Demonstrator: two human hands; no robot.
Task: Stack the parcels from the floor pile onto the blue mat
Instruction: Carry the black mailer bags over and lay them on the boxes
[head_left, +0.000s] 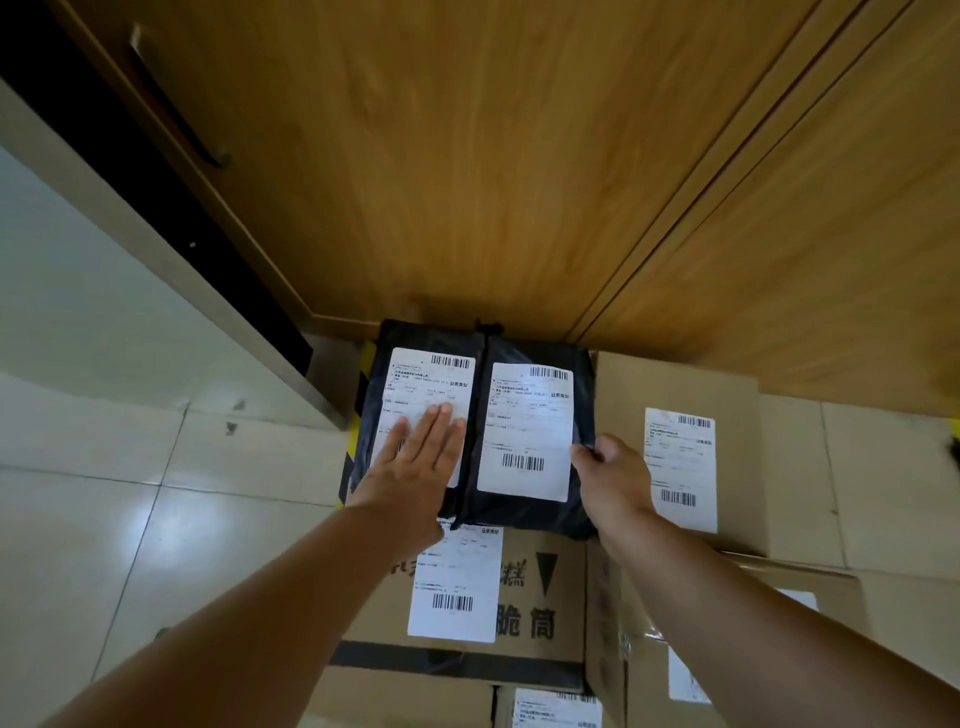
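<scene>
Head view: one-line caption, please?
Left hand flat on left black parcel; right hand pinches right black parcel edge.

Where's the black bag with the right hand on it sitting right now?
The right black bag lies centre frame on a stack of cardboard boxes by the wooden cabinet, touching the left black bag. The right hand pinches its right edge.

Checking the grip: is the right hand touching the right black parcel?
Touching. The head view shows the right hand pinching the right black parcel at its edge.
</scene>
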